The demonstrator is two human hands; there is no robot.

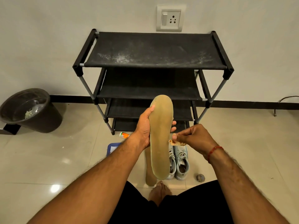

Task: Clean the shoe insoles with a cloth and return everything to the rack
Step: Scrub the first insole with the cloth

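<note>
The fingers point(173, 124) of the left hand point(145, 126) curl around the far edge of a tan insole point(161, 135), thumb on its near edge, holding it upright at the centre of the frame with its toe end up. Just right of it, the right hand point(195, 136) pinches a small crumpled cloth point(175, 142) between thumb and curled fingers, the cloth touching the insole's right edge; a red thread point(214, 151) circles that wrist. Below, on the tiled floor point(56, 159), lies a second insole point(149, 170), making two in all, beside a pair of pale lace-up shoes point(182, 162), two of them side by side, toes toward the person. A bare foot point(159, 193) shows at lower centre, and one small grey ball point(200, 177) lies right of the shoes. Left of the hands are one orange-and-white bottle point(124, 135) lying on its side and a blue thing point(113, 148) with a white label; neither label can be read. Behind stands a black shoe rack point(153, 50) with four fabric shelves, the top one streaked with whitish dust. At middle left a dark bin point(48, 117) holds a clear liner and a few pale scraps. One wall socket point(171, 18) with a switch sits at upper centre.
</note>
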